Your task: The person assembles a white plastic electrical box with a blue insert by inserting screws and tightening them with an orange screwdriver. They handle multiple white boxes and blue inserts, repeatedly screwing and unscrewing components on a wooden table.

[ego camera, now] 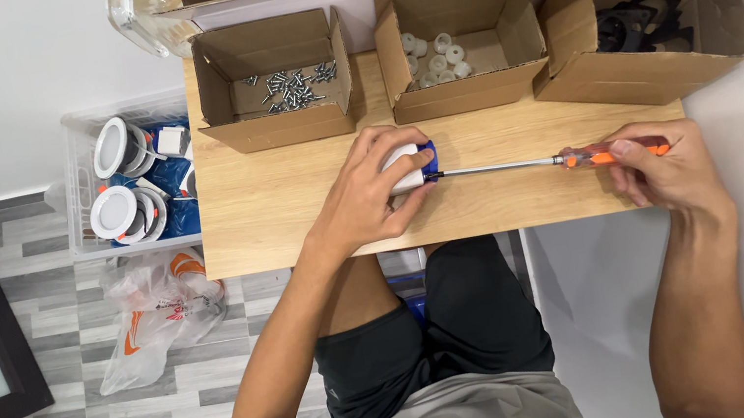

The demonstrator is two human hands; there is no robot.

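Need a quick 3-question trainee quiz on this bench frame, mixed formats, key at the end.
1. True or false: the right hand grips the orange handle of the screwdriver.
2. Which cardboard box holds the loose screws? A) left box B) middle box C) right box
3. Fill in: the left hand presses a white and ____ part onto the wooden table.

Key: 1 true; 2 A; 3 blue. The screwdriver tip meets the part from the side.

Bright, even light; soft shadows, sharp
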